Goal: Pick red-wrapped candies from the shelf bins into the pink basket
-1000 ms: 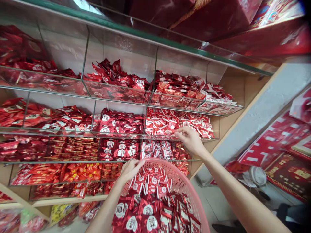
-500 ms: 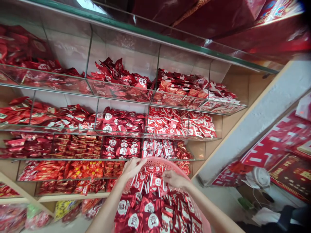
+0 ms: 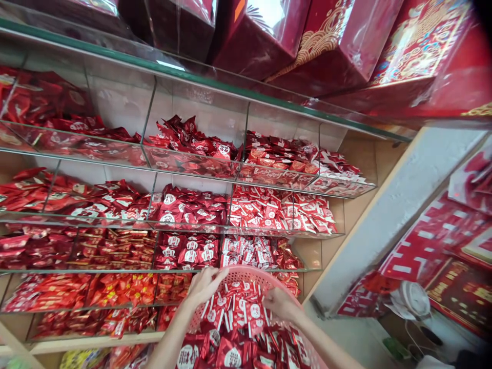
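A pink perforated plastic basket (image 3: 255, 272) stands low in front of me, filled with small red candy packets. My left hand (image 3: 206, 286) grips its far left rim, thumb stretched along the edge. Inside the basket on the right, my right hand (image 3: 281, 302) has its fingers curled in beside the red-and-white stick-shaped packets (image 3: 246, 307). What those fingers hold, if anything, is hidden. Nearer to me lie larger dark red packets (image 3: 230, 353) with white round labels.
Glass-fronted shelves (image 3: 192, 166) with divided bins of red packets rise ahead. Dark red gift boxes (image 3: 261, 36) stand on the glass shelf above. To the right are a pale wall edge (image 3: 369, 220) and a white round object (image 3: 413, 299).
My view has tilted upward, so the shelves and basket sit lower and more gift boxes show. The right hand's fingers have curled in and moved slightly right; the left stays on the rim.
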Action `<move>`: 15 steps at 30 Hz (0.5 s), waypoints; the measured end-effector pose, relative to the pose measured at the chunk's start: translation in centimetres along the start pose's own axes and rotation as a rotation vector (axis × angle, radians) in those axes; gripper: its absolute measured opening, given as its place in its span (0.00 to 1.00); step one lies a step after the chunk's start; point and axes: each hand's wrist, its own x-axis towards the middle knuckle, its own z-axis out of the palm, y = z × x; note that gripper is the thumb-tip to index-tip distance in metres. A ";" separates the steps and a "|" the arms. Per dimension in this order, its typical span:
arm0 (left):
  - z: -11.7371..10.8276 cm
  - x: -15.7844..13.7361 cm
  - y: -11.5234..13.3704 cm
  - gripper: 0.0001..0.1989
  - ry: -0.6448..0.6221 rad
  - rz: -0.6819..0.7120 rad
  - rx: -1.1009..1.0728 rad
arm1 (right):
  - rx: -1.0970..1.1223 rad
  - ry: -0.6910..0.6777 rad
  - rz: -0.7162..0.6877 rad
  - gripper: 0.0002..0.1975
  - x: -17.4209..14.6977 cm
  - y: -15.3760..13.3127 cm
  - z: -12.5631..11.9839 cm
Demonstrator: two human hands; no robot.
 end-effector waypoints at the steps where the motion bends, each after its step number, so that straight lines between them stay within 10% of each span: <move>1: 0.0 0.0 0.0 0.30 -0.001 0.003 0.001 | -0.035 0.031 -0.002 0.12 -0.1 -0.3 -0.4; 10: -0.4 -0.4 0.8 0.31 -0.013 -0.016 0.008 | 0.040 0.414 -0.302 0.14 1.9 -9.8 -8.8; 15: -0.4 -0.4 0.8 0.30 -0.004 -0.005 0.003 | 0.508 0.480 -0.041 0.13 5.3 -14.8 -11.5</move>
